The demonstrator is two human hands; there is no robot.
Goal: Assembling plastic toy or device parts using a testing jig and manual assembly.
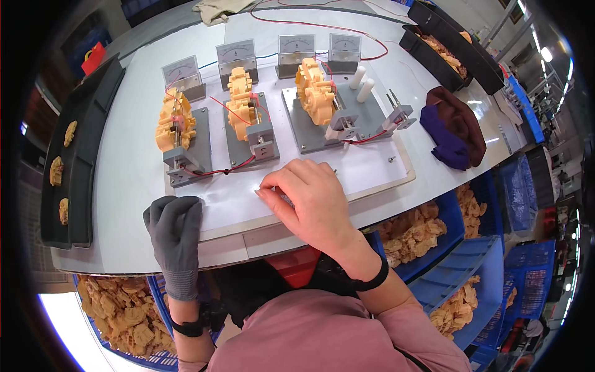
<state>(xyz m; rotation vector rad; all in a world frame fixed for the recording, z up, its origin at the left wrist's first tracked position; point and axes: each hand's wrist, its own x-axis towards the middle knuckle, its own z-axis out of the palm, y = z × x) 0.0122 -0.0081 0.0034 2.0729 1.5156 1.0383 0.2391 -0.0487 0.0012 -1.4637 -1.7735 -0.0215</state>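
Observation:
My left hand (171,232), in a grey knit glove, rests at the front left edge of the table. Its fingers are curled under, and whatever they might hold is hidden. My bare right hand (313,201) is over the white board (362,177), its thumb and forefinger tips close together. I cannot see anything between them. Beyond the hands stand three grey test fixtures, each bearing a cream plastic gearbox: a left gearbox (175,121), a middle gearbox (240,105) and a right gearbox (315,93). Neither hand touches them.
Several analog panel meters (235,59) stand behind the fixtures, with red and blue wires. Two white pegs (365,91) rise beside a bare clamp (398,115). A dark cloth (455,127) lies right; black trays (77,214) flank the table. Blue crates (449,214) hold cream parts below.

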